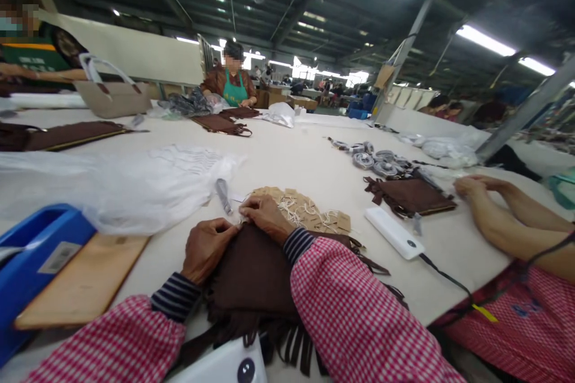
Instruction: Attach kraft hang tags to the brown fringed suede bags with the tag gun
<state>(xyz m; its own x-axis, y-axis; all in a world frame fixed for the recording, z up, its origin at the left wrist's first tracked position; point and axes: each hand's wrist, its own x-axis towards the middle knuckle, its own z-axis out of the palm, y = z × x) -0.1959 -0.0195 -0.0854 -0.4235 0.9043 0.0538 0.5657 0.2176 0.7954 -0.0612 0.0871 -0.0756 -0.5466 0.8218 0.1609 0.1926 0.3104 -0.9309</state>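
A dark brown fringed bag [254,272] lies flat on the table in front of me. At its upper left corner my left hand [209,248] pinches with thumb and forefinger. Close beside it, my right hand [268,215] has its fingers pressed together at the same corner. What the right fingertips grip is too small to make out. Just beyond the hands sits a pile of tan paper tags [309,212] with white strings. A small grey wrapped piece [223,195] rests left of the pile.
At left are a blue tape dispenser [58,239], a gold phone [85,281] and white plastic bags [148,185]. A white power bank [394,232], another brown bag [411,194] and wrapped straps [380,161] lie right, near a co-worker's hands [476,188]. Another white device [224,365] is nearest me.
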